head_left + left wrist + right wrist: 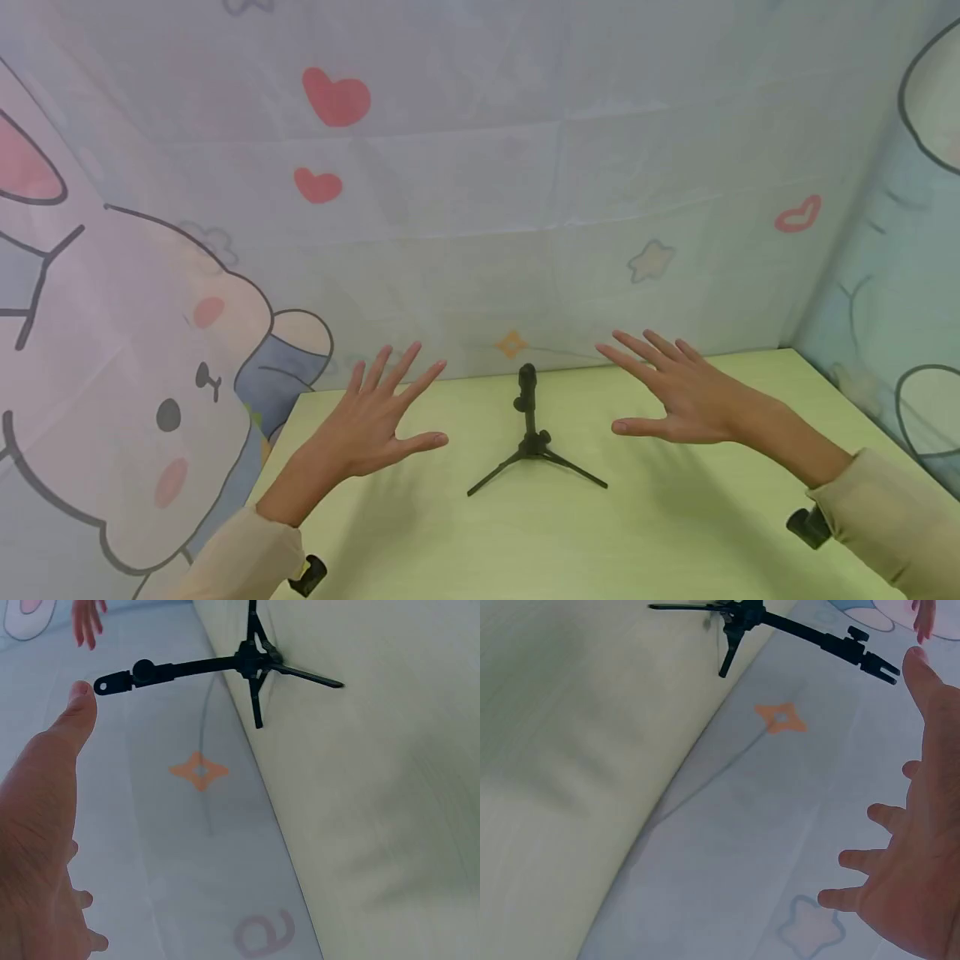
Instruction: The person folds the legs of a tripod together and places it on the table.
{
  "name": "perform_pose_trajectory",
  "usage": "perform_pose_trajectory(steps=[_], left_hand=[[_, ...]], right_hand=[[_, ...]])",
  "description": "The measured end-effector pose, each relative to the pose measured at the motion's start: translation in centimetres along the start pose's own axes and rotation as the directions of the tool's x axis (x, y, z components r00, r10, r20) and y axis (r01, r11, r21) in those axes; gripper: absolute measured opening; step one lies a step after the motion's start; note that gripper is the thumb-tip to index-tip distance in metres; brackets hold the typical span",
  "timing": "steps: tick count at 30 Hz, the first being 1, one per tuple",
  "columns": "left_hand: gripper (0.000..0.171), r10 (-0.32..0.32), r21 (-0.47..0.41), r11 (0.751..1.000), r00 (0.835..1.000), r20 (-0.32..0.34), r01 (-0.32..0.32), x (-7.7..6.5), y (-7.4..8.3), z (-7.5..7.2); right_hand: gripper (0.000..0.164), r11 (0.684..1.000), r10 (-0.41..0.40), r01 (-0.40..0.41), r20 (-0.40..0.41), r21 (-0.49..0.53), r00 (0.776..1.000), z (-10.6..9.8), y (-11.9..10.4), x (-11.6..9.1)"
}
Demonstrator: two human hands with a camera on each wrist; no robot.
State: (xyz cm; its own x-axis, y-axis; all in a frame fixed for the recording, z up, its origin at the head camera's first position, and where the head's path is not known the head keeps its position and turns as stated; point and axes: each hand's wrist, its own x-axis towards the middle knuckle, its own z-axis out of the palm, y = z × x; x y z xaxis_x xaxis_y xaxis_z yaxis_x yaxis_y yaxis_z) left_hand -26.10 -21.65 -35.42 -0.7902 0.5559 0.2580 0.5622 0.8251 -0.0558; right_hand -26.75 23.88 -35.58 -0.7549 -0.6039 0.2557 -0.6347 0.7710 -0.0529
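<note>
A small black tripod stand point(530, 425) stands upright on the pale yellow-green table point(525, 542), its legs spread and its short post pointing up. To its left, my left hand point(375, 425) is held above the table with fingers straight and spread, holding nothing. My right hand point(686, 396) hovers on the other side, fingers likewise extended and thumb pointing toward the stand. In the left wrist view the stand's post point(195, 667) ends in a flat tip with a hole and carries a round knob. The right wrist view shows a forked end on the post point(877, 666).
Behind the table hangs a pale cloth point(480, 250) printed with hearts and stars. A large cartoon rabbit point(150, 375) covers the cloth on the left, and another cloth panel point(900, 292) hangs at the right. Small black devices point(307, 575) sit at both sleeve cuffs.
</note>
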Motion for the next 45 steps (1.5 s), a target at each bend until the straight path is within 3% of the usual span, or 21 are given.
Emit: perform_pose_trajectory(steps=[4, 8, 16, 23, 31, 38, 40, 45], left_hand=[[0.09, 0.027, -0.058, 0.998, 0.999, -0.045, -0.03, 0.9, 0.5, 0.0], [0.088, 0.045, -0.153, 0.986, 0.994, -0.099, -0.06, 2.1, 1.2, 0.4], [0.078, 0.028, -0.35, 0.93, 0.97, -0.241, -0.113, 3.9, 3.4, 1.9], [0.07, -0.046, -0.545, 0.828, 0.953, -0.301, -0.132, 5.2, 5.3, 3.8], [0.064, -0.067, -0.665, 0.723, 0.939, -0.336, -0.187, 6.6, 7.1, 6.5], [0.062, -0.069, -0.759, 0.597, 0.925, -0.374, -0.262, 7.8, 8.4, 8.4], [0.061, -0.069, -0.763, 0.581, 0.917, -0.393, -0.283, 8.0, 8.7, 8.9], [0.058, -0.074, -0.749, 0.589, 0.904, -0.422, -0.302, 8.3, 9.0, 9.5]], right_hand=[[0.094, 0.995, 0.013, -0.009, -0.04, 0.101, 0.999, 0.5, 0.0, 0.7], [0.09, 0.97, 0.037, -0.018, -0.077, 0.241, 0.996, 1.6, -0.3, 1.4], [0.079, 0.934, 0.071, -0.03, -0.1, 0.357, 0.992, 5.4, -1.7, 2.4], [0.066, 0.894, 0.072, -0.011, -0.12, 0.447, 0.99, 8.7, -2.9, 2.9], [0.051, 0.821, 0.061, -0.018, -0.055, 0.571, 0.997, 11.8, -3.9, 3.1], [0.034, 0.824, 0.033, -0.003, -0.043, 0.567, 0.999, 13.7, -4.6, 3.4], [0.028, 0.824, 0.031, 0.0, -0.046, 0.567, 0.998, 14.1, -4.8, 3.6], [0.011, 0.834, 0.029, 0.013, -0.069, 0.551, 0.997, 15.0, -5.0, 4.0]])
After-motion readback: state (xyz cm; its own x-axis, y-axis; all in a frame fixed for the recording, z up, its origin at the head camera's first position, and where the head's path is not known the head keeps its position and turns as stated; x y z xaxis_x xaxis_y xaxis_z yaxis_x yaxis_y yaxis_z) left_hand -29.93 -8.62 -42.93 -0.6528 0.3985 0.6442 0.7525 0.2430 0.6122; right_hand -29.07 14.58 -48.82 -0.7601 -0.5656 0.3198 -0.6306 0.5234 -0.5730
